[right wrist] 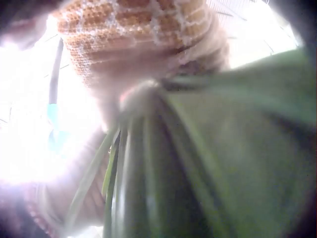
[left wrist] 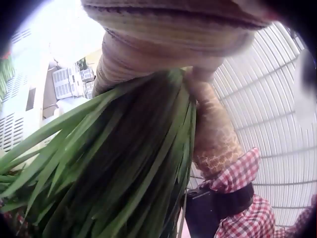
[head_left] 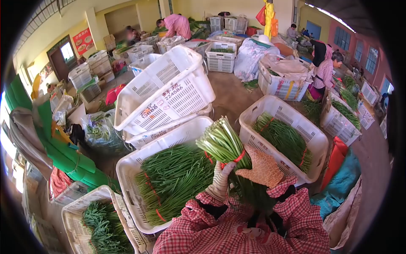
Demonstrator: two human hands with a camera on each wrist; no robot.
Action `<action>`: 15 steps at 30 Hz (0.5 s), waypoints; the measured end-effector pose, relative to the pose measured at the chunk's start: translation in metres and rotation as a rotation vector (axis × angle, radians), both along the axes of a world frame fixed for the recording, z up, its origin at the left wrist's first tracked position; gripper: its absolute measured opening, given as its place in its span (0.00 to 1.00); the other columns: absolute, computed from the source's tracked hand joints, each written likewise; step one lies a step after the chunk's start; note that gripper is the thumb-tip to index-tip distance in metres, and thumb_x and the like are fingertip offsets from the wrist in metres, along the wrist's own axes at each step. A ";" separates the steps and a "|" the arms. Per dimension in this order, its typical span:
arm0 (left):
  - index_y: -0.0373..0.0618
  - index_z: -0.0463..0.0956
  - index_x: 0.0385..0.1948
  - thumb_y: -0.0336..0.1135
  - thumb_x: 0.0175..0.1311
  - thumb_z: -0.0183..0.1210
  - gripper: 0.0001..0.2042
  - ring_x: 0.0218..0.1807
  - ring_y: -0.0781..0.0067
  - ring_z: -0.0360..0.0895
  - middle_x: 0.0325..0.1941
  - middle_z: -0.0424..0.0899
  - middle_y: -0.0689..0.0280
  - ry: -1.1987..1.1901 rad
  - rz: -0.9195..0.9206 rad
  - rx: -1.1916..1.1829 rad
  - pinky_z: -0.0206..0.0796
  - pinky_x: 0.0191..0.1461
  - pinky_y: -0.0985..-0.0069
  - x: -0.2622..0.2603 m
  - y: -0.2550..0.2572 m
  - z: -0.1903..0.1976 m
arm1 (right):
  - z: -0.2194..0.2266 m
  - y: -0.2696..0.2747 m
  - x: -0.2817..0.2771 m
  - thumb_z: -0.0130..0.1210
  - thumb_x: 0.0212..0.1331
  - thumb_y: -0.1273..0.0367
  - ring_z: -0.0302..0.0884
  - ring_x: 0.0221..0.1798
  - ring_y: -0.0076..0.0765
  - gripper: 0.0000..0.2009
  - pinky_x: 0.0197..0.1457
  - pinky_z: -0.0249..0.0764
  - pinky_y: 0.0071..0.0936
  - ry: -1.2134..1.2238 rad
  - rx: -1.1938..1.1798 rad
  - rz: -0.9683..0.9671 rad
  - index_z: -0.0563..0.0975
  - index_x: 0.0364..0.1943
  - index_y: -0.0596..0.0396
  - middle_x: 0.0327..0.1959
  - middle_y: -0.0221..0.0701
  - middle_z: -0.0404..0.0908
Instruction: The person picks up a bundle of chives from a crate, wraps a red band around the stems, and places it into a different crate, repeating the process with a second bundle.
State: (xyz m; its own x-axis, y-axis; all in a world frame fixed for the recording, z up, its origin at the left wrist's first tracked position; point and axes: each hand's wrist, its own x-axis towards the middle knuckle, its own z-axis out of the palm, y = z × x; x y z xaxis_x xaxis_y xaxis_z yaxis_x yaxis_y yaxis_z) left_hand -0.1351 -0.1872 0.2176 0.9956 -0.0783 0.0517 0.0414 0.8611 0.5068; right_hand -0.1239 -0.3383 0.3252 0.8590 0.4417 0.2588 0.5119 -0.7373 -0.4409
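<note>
A bunch of Chinese chives (head_left: 218, 137), pale cut stems upward, is held in front of the person's chest in the head view. A red tie (head_left: 240, 156) goes round its stems. My left hand (head_left: 219, 183), in a cream striped glove, grips the bunch from the left just below the tie. From the right, my right hand (head_left: 263, 168) in an orange patterned glove holds it with the thumb across the front. Green leaves (left wrist: 124, 163) hang down below both hands in the left wrist view. Leaves (right wrist: 198, 163) fill much of the right wrist view, where the fingertips are hidden.
Crates of tied chives stand close by: one at the left (head_left: 124, 169), one at the right (head_left: 319, 142), another at the lower left (head_left: 67, 216). Stacked white crates (head_left: 169, 99) rise ahead. Teal sacking (head_left: 342, 180) lies at the right. Several people work farther back.
</note>
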 end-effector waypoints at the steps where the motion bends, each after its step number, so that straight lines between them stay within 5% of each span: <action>1: 0.48 0.58 0.67 0.31 0.60 0.65 0.33 0.57 0.65 0.75 0.59 0.74 0.61 0.008 0.003 -0.009 0.73 0.57 0.69 0.000 0.002 0.003 | 0.001 0.001 -0.002 0.69 0.44 0.53 0.77 0.53 0.54 0.42 0.56 0.73 0.42 0.008 -0.003 0.002 0.65 0.65 0.54 0.51 0.45 0.78; 5: 0.45 0.61 0.64 0.32 0.59 0.66 0.31 0.55 0.64 0.77 0.56 0.77 0.60 0.133 0.046 -0.009 0.75 0.55 0.68 0.004 -0.007 -0.011 | 0.008 0.005 -0.006 0.64 0.51 0.60 0.78 0.50 0.50 0.28 0.52 0.74 0.41 -0.222 0.105 -0.023 0.73 0.59 0.52 0.46 0.40 0.80; 8: 0.44 0.62 0.63 0.32 0.60 0.66 0.29 0.54 0.64 0.77 0.55 0.77 0.61 0.112 0.026 -0.011 0.74 0.56 0.68 -0.001 -0.015 -0.013 | 0.011 0.016 -0.006 0.60 0.52 0.64 0.79 0.38 0.40 0.14 0.40 0.75 0.39 -0.457 -0.020 0.104 0.80 0.44 0.48 0.32 0.31 0.77; 11: 0.45 0.61 0.64 0.32 0.60 0.66 0.31 0.57 0.63 0.76 0.58 0.75 0.60 0.113 0.005 -0.008 0.72 0.59 0.68 -0.007 -0.020 -0.005 | 0.007 0.020 -0.001 0.58 0.51 0.64 0.79 0.33 0.38 0.10 0.34 0.74 0.38 -0.436 -0.273 0.104 0.79 0.39 0.46 0.26 0.28 0.75; 15: 0.47 0.55 0.69 0.33 0.59 0.67 0.37 0.62 0.64 0.72 0.62 0.72 0.59 0.064 0.002 0.090 0.68 0.64 0.69 -0.008 -0.025 -0.023 | 0.008 0.022 0.000 0.58 0.49 0.66 0.77 0.27 0.38 0.08 0.30 0.73 0.38 -0.555 -0.313 0.138 0.79 0.35 0.47 0.21 0.27 0.73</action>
